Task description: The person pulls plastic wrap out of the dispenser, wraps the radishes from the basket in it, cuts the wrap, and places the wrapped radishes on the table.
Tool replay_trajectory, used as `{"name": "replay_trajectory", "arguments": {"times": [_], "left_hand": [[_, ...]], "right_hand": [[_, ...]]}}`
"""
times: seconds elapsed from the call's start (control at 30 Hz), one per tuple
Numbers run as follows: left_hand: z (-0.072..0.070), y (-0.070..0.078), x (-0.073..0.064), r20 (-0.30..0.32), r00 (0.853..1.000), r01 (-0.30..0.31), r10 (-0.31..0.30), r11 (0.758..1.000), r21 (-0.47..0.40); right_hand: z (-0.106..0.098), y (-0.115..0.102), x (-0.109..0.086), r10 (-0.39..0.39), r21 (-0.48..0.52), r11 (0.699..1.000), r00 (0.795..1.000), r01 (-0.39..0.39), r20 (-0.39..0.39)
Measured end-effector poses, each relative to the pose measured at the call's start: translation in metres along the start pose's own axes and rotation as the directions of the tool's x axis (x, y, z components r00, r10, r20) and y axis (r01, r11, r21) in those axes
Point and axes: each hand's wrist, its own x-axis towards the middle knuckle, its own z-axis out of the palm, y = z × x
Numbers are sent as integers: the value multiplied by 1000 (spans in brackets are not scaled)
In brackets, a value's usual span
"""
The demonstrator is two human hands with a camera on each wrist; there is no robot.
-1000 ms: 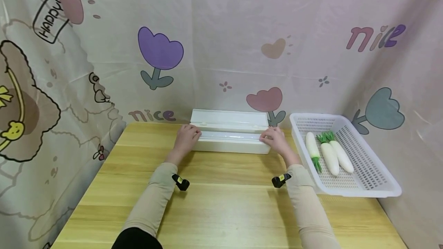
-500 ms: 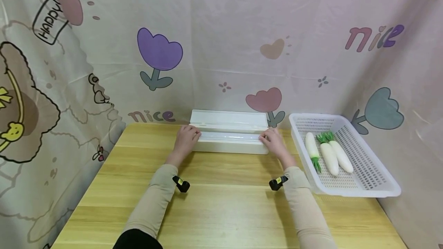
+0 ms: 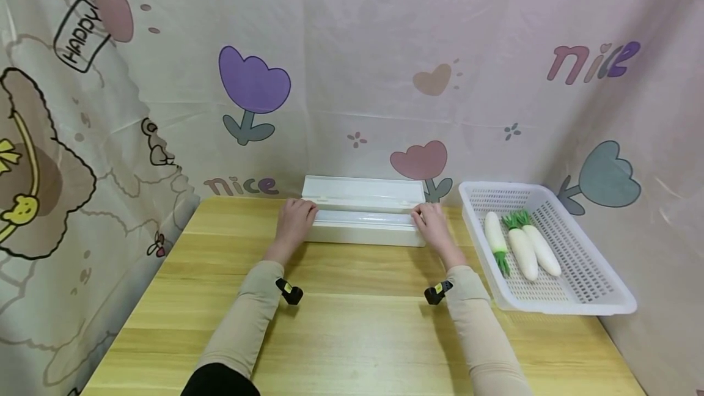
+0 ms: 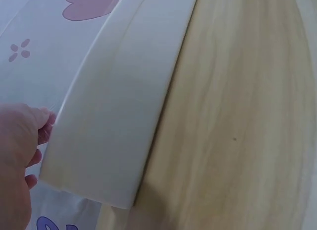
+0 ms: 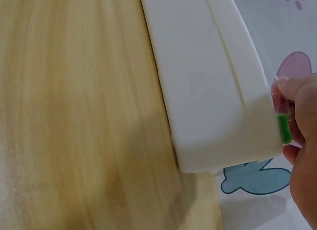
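A long white cling film dispenser (image 3: pixel 363 234) lies at the back of the table, its lid (image 3: pixel 363 189) raised behind it. Shiny clear cling film (image 3: pixel 357 217) shows along the opening. My left hand (image 3: pixel 294 226) pinches the film at the left end, thumb against curled fingers; a wisp of it shows beyond the thumb in the left wrist view. At the right end, my right hand (image 3: pixel 434 228) pinches the film the same way. A small green piece (image 5: pixel 284 129) sits by the right fingers in the right wrist view; what it is, I cannot tell.
On the right stands a white perforated basket (image 3: pixel 591 274) with three white radishes (image 3: pixel 524 253) with green tops. A printed curtain (image 3: pixel 352 66) hangs directly behind the wooden table (image 3: pixel 352 335).
The right hand and forearm have shifted slightly left and turned inward, its fingers closing more at the dispenser's right end. The left hand has barely moved. The dispenser stays put.
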Motion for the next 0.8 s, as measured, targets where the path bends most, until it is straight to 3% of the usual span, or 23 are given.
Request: {"name": "replay_trajectory", "arguments": {"times": [0.1, 0.37, 0.8], "left_hand": [[-2, 1, 3, -25, 1000, -9, 10, 1000, 16], [-12, 7, 15, -4, 1000, 0, 0, 998, 61], [-34, 10, 38, -55, 997, -42, 48, 993, 113]], "right_hand": [[-2, -3, 2, -37, -29, 999, 999, 36, -34], [-14, -11, 10, -118, -91, 990, 988, 109, -100], [-37, -17, 28, -135, -78, 989, 981, 125, -139]]}}
